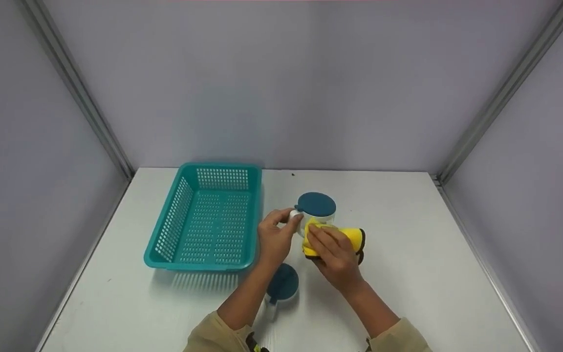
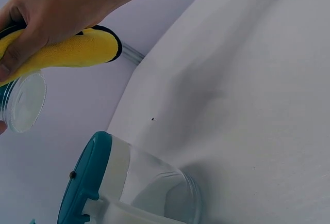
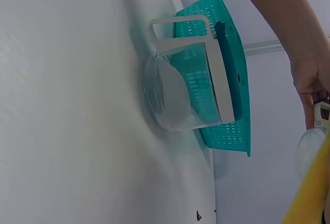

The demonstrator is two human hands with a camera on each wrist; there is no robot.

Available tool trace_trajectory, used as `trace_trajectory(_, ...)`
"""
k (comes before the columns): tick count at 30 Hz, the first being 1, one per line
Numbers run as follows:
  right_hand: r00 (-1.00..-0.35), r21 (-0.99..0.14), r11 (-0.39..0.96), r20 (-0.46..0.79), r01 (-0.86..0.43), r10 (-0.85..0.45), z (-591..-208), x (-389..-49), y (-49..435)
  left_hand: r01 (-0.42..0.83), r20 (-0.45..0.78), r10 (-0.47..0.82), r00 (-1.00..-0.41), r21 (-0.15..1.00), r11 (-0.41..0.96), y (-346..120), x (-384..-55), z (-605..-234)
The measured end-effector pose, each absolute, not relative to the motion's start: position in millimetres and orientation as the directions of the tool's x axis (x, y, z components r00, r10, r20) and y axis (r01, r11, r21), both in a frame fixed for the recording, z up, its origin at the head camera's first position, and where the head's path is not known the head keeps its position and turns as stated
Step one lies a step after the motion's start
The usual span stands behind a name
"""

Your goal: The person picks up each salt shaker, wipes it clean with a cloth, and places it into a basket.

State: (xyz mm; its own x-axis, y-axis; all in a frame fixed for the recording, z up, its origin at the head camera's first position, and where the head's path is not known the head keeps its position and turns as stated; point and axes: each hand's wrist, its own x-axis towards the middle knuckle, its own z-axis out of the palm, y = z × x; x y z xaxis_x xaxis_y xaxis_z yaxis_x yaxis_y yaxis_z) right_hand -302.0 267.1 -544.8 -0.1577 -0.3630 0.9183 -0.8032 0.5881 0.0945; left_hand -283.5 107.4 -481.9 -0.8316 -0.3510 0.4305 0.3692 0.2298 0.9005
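My left hand (image 1: 274,237) pinches the white handle of a clear lidded jar (image 1: 316,204) with a dark blue lid. In the left wrist view the clear base of this jar (image 2: 28,102) shows raised off the table. My right hand (image 1: 336,256) grips a folded yellow cloth (image 1: 353,238) with black edging and presses it against the jar's side. A second lidded jar (image 1: 283,282) of the same kind stands on the table below and between my forearms; its clear body and white handle (image 3: 180,28) show in the right wrist view.
A teal perforated plastic basket (image 1: 202,266) sits on the white table (image 1: 408,244), left of my hands. Pale panels (image 1: 286,83) enclose the table at the back and both sides, with metal posts at the corners. A small dark speck lies near the table's back edge.
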Motion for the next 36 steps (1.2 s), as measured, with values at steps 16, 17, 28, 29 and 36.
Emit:
trace_trajectory(16,-0.096,0.2,0.531,0.873,-0.823,-0.477,-533,-303,274,0.363,0.445,-0.344,-0.827,0.89,0.277,104,-300,-511)
trace_trajectory(17,-0.096,0.198,0.534,0.876,-0.822,-0.472,-532,-303,274,0.366,0.449,-0.339,-0.827,0.887,0.282,104,-300,-511)
trace_trajectory(28,-0.115,0.17,0.58,0.899,-0.797,-0.422,-524,-303,267,0.381,0.446,-0.285,-0.848,0.888,0.256,103,-300,-516)
trace_trajectory(29,-0.119,0.169,0.578,0.897,-0.798,-0.427,-525,-303,266,0.386,0.451,-0.285,-0.846,0.886,0.257,103,-300,-516)
trace_trajectory(36,-0.157,0.144,0.561,0.877,-0.815,-0.454,-533,-300,263,0.393,0.466,-0.301,-0.832,0.878,0.272,102,-299,-518)
